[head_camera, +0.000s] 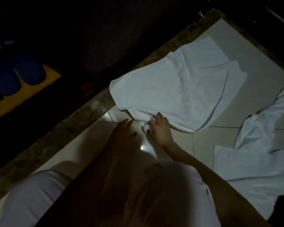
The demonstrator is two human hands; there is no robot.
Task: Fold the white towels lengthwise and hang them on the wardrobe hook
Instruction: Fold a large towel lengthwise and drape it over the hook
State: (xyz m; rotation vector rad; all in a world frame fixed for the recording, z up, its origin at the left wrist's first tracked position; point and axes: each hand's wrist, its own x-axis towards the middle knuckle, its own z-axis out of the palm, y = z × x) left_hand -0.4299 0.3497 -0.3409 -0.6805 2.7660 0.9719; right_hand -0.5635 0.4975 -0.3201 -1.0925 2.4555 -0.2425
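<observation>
The single head-worn camera is looking steeply down and forward over the person's own front at the tiled floor (202,145), sitting near enough that the left hand (123,131) and right hand (158,126) are landing mid-frame (a wide-angle lens), with the white towel (179,86) stretching up-frame from them.

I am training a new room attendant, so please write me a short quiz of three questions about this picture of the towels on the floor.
1. True or false: the right hand grips a near corner of the flat towel.
2. Which hand holds nothing? A) left B) right
3. Fill in: the blue slippers stand on a ____ mat.

Key: 1 true; 2 A, the left hand has straight fingers over the tiles; 3 yellow.
</observation>
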